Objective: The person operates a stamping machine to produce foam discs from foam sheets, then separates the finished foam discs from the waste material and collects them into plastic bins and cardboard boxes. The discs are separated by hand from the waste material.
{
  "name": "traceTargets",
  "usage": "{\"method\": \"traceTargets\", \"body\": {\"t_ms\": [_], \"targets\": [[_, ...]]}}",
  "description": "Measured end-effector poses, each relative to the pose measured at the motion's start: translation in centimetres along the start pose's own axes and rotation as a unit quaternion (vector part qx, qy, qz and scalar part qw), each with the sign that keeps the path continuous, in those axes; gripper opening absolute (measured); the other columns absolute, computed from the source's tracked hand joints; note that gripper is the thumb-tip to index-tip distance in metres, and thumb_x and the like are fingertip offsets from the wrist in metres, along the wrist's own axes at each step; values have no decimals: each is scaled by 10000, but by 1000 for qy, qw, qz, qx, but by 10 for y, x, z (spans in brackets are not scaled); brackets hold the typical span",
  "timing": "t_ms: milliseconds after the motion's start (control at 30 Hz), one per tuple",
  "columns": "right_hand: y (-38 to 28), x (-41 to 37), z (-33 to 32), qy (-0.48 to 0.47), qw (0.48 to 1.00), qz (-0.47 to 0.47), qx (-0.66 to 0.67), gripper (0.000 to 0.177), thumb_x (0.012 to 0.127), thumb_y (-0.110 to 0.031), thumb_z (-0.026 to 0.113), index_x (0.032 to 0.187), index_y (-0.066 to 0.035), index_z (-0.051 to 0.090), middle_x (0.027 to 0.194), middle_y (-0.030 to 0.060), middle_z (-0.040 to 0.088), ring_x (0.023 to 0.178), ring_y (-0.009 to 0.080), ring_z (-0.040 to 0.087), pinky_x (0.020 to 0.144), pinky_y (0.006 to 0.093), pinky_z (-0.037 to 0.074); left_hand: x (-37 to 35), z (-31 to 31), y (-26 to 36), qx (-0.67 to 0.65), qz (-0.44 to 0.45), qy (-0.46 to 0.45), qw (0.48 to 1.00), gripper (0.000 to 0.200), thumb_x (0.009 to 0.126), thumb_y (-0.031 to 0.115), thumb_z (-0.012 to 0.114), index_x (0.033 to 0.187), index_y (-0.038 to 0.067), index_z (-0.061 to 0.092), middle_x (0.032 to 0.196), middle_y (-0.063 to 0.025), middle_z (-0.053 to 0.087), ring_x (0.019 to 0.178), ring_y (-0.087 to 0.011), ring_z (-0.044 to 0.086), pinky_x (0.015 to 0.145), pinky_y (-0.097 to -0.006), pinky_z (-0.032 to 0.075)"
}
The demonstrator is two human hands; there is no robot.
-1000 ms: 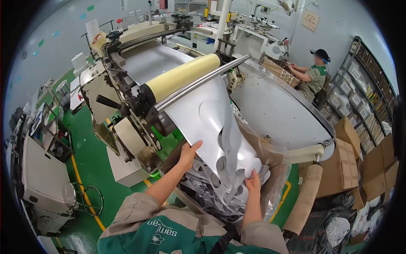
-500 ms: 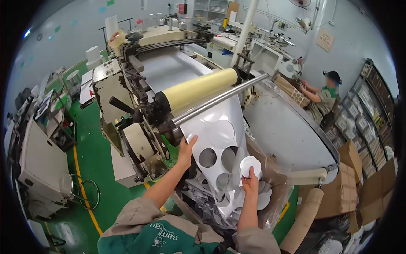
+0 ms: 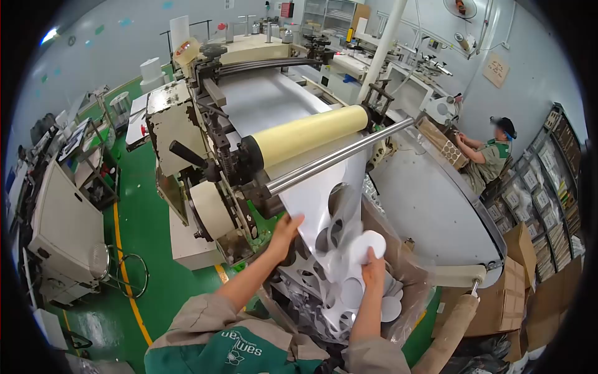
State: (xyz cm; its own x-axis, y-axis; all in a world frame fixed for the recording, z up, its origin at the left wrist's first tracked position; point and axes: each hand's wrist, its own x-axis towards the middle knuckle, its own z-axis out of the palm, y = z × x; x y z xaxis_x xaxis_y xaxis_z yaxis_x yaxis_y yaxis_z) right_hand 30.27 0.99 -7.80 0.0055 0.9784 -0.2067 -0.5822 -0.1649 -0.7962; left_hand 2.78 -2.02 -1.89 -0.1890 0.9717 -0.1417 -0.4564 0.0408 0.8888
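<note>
A glossy white sheet (image 3: pixel 305 206) with round holes hangs from the machine, its lower part blurred and folding into a plastic-lined box. My left hand (image 3: pixel 285 238) is at the sheet's left edge, with the thumb on the front and the fingers partly hidden; it seems to pinch the edge. White discs (image 3: pixel 363 247), apparently a small stack, are held in my right hand (image 3: pixel 374 272), thumb on top, beside the sheet's lower right side. Below, sheet scraps (image 3: pixel 305 280) and loose discs (image 3: pixel 390 308) lie in the box.
Above the sheet run a yellow roller (image 3: pixel 308 136) and a steel bar (image 3: pixel 342 156). A black-handled lever (image 3: pixel 187 153) sticks out at the left. The plastic liner (image 3: pixel 414 283) rises at the right, near cardboard boxes (image 3: pixel 492 299). A co-worker (image 3: pixel 492 156) sits at the back right.
The sheet's punched part has dropped and crumpled toward the box. My left hand has moved slightly down and right in view; my right hand still holds the discs. The camera view has shifted slightly.
</note>
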Motion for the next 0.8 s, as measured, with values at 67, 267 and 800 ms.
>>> {"method": "traceTargets", "body": {"t_ms": [67, 267, 800], "targets": [[3, 12, -24, 56, 995, -25, 80, 463, 795, -43, 604, 1223, -70, 430, 1161, 70, 523, 1064, 231, 512, 899, 365, 446, 22, 2, 26, -19, 39, 35, 998, 420, 811, 259, 619, 1122, 3, 500, 1008, -51, 569, 897, -120, 528, 801, -244, 398], [-39, 23, 140, -200, 954, -85, -208, 387, 743, -121, 662, 1075, 41, 546, 994, 94, 603, 928, 167, 552, 780, 290, 438, 34, 2, 19, -66, 65, -15, 996, 259, 860, 196, 564, 1051, 22, 561, 972, -34, 599, 856, -108, 540, 784, -266, 408], [-41, 32, 160, -238, 946, -35, -215, 378, 795, -60, 599, 1141, 37, 481, 1093, 92, 564, 986, 197, 548, 862, 323, 440, 51, -11, 14, -109, 102, 44, 988, 280, 851, 154, 568, 1098, 23, 542, 1044, -21, 568, 976, -100, 491, 873, -248, 343]]}}
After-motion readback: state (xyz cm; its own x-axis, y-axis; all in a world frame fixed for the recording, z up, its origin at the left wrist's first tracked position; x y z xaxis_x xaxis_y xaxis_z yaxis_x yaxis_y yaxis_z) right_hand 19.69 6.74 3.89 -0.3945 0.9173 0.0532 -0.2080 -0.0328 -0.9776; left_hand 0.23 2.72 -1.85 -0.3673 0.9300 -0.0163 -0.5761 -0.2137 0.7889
